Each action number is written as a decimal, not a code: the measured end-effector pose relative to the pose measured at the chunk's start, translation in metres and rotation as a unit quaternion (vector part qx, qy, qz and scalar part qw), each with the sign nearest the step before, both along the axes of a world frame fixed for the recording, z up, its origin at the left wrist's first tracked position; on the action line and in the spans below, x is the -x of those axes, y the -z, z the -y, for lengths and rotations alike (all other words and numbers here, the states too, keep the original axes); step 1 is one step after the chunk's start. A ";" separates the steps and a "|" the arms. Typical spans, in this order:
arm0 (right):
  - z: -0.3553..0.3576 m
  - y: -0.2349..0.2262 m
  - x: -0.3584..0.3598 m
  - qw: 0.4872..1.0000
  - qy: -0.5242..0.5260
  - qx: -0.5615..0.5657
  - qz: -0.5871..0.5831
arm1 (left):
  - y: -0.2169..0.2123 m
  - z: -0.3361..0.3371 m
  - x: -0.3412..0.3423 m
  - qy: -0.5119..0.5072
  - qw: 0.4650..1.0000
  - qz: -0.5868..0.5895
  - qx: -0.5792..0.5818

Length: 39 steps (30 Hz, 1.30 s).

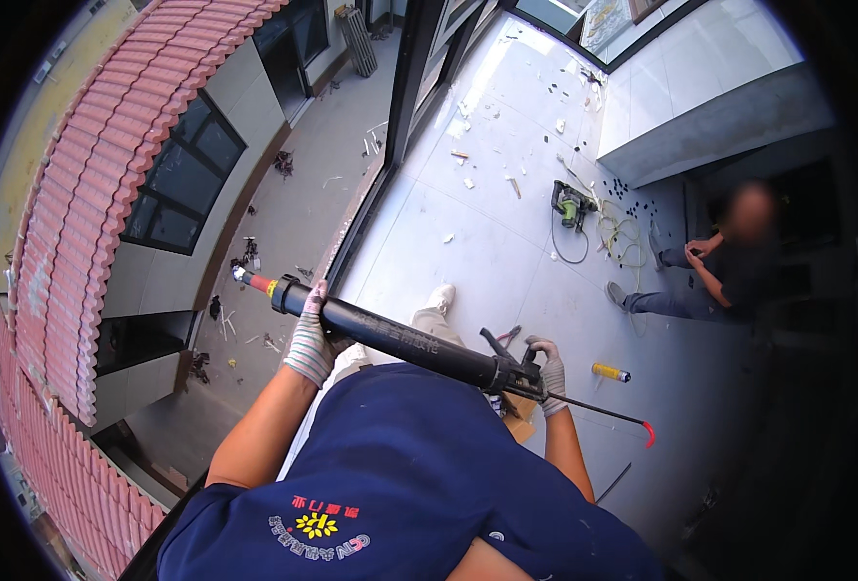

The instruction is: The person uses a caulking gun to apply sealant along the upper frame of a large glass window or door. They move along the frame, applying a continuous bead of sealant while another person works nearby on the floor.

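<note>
In both grips: blk caulk gun

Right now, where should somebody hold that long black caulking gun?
Try two hands on the caulking gun: one at the rear handle, from the right, like the right hand, the other around the front of the barrel, from the left, like the left hand. It's long and straight, so two spaced grips should steady it.

The shirt was navy and short-sleeved, with a yellow emblem; both hands wore pale gloves, the trousers were beige and the shoe white.
</note>
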State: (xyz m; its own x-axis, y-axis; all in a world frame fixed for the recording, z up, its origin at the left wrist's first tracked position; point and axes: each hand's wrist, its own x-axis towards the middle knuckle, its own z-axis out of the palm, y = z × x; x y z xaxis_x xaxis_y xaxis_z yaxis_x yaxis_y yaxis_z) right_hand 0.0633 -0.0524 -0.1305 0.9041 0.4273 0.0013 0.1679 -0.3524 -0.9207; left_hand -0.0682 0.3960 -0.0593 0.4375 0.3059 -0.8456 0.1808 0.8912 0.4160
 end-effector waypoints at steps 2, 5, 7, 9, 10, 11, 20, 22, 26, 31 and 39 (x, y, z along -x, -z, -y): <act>-0.014 0.005 -0.040 0.994 -0.075 0.053 -0.055 | 0.000 -0.015 -0.030 0.000 1.000 0.015 -0.016; -0.026 0.032 -0.095 0.933 -0.245 0.252 0.083 | -0.001 -0.013 -0.069 -0.081 0.996 0.034 0.008; -0.057 0.024 -0.102 0.975 -0.029 -0.025 -0.220 | -0.026 -0.006 -0.098 -0.084 0.996 0.023 -0.033; -0.066 0.025 -0.132 0.940 -0.004 -0.029 -0.341 | -0.045 -0.004 -0.129 -0.062 0.995 0.035 -0.073; -0.069 0.030 -0.150 0.939 -0.037 -0.036 -0.341 | -0.049 -0.004 -0.140 -0.064 0.990 0.064 -0.103; -0.070 0.034 -0.159 0.939 -0.060 -0.040 -0.337 | -0.056 -0.005 -0.144 -0.066 0.989 0.063 -0.119; -0.107 0.046 -0.244 0.911 -0.160 -0.071 -0.373 | -0.080 -0.019 -0.183 -0.163 0.955 0.094 -0.230; -0.114 0.037 -0.267 0.895 -0.170 -0.082 -0.404 | -0.086 -0.021 -0.205 -0.169 0.947 0.125 -0.244; -0.172 -0.028 -0.302 0.899 -0.153 0.051 -0.407 | -0.077 -0.022 -0.223 -0.190 0.911 0.286 -0.230; -0.187 -0.009 -0.347 0.928 -0.197 -0.025 -0.315 | -0.091 -0.020 -0.289 -0.124 0.856 0.462 -0.194; -0.259 -0.046 -0.400 0.840 -0.427 0.315 -0.116 | -0.106 -0.050 -0.362 -0.117 0.822 0.399 -0.389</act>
